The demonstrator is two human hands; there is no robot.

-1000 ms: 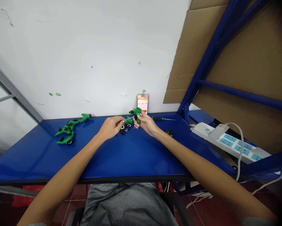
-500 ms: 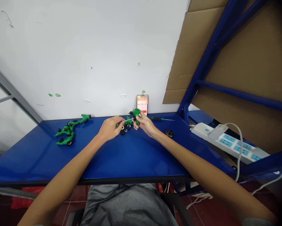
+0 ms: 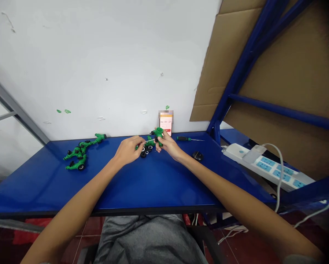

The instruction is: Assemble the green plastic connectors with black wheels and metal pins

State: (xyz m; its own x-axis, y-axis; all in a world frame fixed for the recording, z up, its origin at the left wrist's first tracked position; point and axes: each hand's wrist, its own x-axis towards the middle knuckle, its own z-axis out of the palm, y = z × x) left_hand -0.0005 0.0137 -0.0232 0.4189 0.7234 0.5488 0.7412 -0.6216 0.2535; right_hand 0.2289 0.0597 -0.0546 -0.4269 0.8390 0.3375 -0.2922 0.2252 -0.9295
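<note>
In my right hand (image 3: pixel 170 146) is a green plastic hose splitter (image 3: pixel 159 132) with black fittings, its round opening facing up. My left hand (image 3: pixel 129 149) is closed round a screwdriver (image 3: pixel 148 141), whose thin metal shaft points right and meets a black fitting on the splitter's side. The fingers hide most of its handle. Beneath and between the hands lie another green part (image 3: pixel 149 139) and several black and white rings (image 3: pixel 143 154) on the blue table.
Several green splitters (image 3: pixel 80 152) lie at the table's left. A second screwdriver (image 3: pixel 183 138) and a small black object (image 3: pixel 197 156) are on the right. A phone (image 3: pixel 166 123) leans against the wall; a power strip (image 3: pixel 266 165) stands beyond the right edge.
The splitter in my right hand has tilted and shifted very slightly down and left. My left hand stays nearly in place with the screwdriver against it.
</note>
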